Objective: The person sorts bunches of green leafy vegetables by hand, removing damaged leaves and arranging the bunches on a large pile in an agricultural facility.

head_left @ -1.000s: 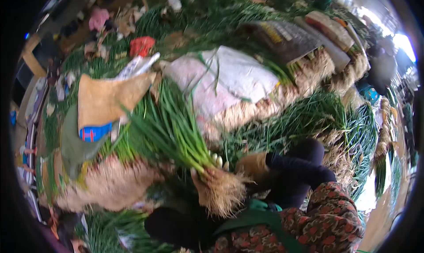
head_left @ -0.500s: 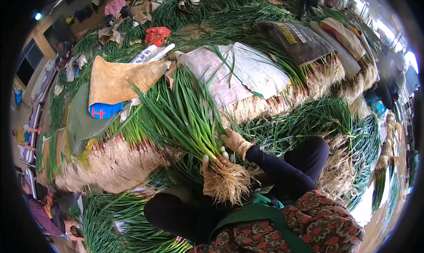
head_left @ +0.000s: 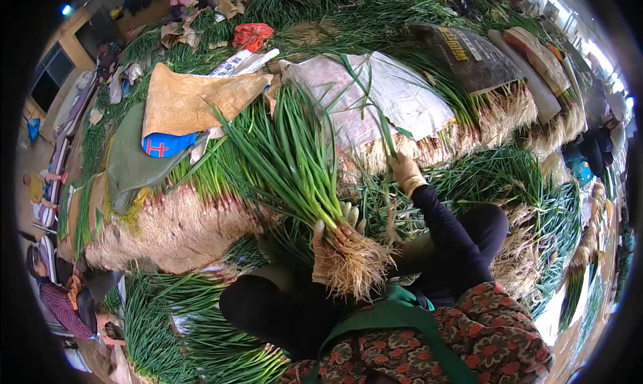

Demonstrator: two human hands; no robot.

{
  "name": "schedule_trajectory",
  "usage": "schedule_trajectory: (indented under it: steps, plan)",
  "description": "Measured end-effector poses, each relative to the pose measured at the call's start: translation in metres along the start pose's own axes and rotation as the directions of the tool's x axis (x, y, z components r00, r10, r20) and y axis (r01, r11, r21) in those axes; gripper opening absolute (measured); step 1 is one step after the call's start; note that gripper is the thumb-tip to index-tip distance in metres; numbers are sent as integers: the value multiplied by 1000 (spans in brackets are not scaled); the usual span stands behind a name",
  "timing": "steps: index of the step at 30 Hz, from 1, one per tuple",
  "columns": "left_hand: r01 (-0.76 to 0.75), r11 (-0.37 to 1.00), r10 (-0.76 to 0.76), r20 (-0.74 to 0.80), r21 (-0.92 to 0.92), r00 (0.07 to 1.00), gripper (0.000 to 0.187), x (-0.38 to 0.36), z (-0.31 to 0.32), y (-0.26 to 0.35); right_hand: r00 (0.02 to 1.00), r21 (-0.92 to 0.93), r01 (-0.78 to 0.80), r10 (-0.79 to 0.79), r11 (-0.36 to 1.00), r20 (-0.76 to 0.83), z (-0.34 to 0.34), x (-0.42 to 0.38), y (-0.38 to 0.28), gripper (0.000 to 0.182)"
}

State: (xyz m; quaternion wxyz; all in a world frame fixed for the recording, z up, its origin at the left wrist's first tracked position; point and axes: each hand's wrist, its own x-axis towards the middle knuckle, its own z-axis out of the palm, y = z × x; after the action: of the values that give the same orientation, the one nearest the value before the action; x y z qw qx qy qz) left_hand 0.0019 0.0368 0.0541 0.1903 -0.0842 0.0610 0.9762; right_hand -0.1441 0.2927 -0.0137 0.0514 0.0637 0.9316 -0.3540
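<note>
My left hand (head_left: 323, 255), in a pale glove, is wrapped round the base of a thick bunch of spring onions (head_left: 305, 176). The bunch's green leaves fan up and left, and its tangled roots (head_left: 358, 267) hang over my lap. Off to the right of the bunch, my gloved right hand (head_left: 406, 173) is closed on a single spring onion (head_left: 383, 119). Its long leaf rises from my fingers across a whitish sack (head_left: 408, 92). Part of the left palm is hidden behind the roots.
Stacked spring onions with roots facing me (head_left: 181, 230) lie ahead, partly under a brown sheet (head_left: 194, 106) and a dark printed sack (head_left: 469, 59). Loose greens (head_left: 181, 324) lie at lower left. A person (head_left: 67, 303) sits at far left; others are farther back.
My right hand has moved from beside the bunch up and to the right, drawing a single spring onion away. My left hand keeps its hold on the bunch. The view has shifted slightly.
</note>
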Motion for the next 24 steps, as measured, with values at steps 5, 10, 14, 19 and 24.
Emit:
schedule_trajectory:
  steps: [5,10,14,19,24]
  plan:
    - [260,964,-241,222,-59,945,59,27,-69,4,954,-623,146,57,768,294,-5,-50,-7,31]
    - [145,984,-138,-77,108,988,53,18,-46,-9,869,527,240,-423,815,258,3,-109,-90,33]
    - [188,969,-156,-191,159,969,49,20,-50,-8,811,-119,574,-543,810,219,1,-159,-139,23]
    - [427,890,-419,80,-162,904,41,5,10,-3,748,352,558,-639,752,179,-2,-165,-137,30]
    - [371,914,-345,164,-164,924,40,6,24,2,630,74,772,-775,631,44,-44,-193,-170,54]
